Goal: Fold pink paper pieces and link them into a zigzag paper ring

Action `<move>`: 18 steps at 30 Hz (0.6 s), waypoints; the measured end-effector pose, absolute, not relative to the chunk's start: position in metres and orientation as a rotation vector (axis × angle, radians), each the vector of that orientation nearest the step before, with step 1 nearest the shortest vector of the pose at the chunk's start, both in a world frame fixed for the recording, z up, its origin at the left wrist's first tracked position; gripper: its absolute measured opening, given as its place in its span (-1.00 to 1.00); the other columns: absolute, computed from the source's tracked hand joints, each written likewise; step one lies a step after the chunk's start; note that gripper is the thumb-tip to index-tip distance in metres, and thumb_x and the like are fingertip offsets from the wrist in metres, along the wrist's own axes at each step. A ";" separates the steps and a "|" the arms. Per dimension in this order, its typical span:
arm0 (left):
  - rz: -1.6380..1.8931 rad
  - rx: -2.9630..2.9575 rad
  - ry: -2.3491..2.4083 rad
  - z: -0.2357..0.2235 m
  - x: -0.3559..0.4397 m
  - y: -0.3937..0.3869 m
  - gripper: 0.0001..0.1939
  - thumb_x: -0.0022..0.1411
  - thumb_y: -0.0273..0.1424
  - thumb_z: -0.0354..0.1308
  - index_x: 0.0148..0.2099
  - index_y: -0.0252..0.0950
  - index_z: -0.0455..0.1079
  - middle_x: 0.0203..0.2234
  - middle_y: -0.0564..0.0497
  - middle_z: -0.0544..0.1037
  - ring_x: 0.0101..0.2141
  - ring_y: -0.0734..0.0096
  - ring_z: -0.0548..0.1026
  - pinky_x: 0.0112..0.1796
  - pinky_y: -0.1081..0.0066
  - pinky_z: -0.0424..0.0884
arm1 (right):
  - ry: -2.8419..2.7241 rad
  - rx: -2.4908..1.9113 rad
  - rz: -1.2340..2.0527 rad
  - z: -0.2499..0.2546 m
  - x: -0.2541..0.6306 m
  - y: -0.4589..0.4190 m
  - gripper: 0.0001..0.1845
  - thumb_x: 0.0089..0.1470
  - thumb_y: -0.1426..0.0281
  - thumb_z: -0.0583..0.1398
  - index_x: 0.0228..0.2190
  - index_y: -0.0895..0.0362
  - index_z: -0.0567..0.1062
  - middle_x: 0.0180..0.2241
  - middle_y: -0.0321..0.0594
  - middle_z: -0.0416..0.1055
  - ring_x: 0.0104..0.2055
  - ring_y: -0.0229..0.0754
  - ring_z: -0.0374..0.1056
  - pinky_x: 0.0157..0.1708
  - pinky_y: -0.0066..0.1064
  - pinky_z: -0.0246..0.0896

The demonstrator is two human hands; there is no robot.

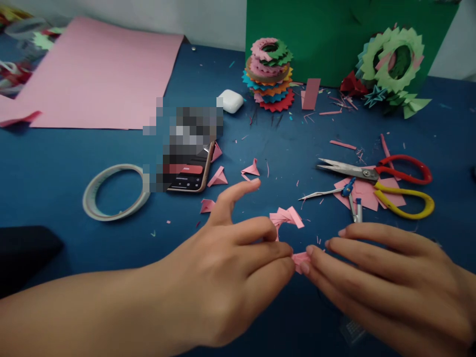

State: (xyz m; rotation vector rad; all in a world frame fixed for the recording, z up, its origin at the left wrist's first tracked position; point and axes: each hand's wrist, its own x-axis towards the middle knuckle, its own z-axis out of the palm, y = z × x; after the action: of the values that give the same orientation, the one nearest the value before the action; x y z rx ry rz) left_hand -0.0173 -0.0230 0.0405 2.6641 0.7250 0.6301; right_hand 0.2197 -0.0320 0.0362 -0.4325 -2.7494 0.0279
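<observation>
A curved chain of folded pink paper pieces [288,217] is held above the blue table. My left hand [234,263] is closed on it, the index finger raised and stretched away from the others. My right hand [390,282] pinches the chain's near end between thumb and fingertip, close to the left fingertips; its other fingers are extended. Part of the chain is hidden behind the left fingers. Several loose folded pink pieces lie beyond my left hand, among them one folded piece [251,168] and another [218,176].
Red-and-yellow-handled scissors [366,173] and a compass [348,188] lie over pink paper pieces at right. At left are a tape roll [89,203], a phone [189,178] and a large pink sheet [107,74]. Behind stand stacked paper rings [268,79] and a green board [316,39].
</observation>
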 end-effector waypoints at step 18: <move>0.650 2.925 0.717 0.040 -0.019 -0.037 -0.71 0.29 -0.56 -0.13 -0.26 -0.32 0.44 -0.47 0.09 0.55 -0.36 0.46 0.47 0.25 0.08 -0.18 | -2.737 -0.570 0.195 0.044 0.203 -0.041 -0.57 0.28 0.52 -0.13 -0.25 0.14 0.53 -0.19 -0.38 0.50 -0.16 -0.29 0.33 -0.07 -0.39 0.27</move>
State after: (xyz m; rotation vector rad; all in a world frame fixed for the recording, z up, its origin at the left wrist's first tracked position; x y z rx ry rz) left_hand -0.0194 -0.0367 0.0404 2.9252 0.7175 0.6502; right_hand 0.2035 -0.0415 0.0437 -0.5700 -2.7372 0.1949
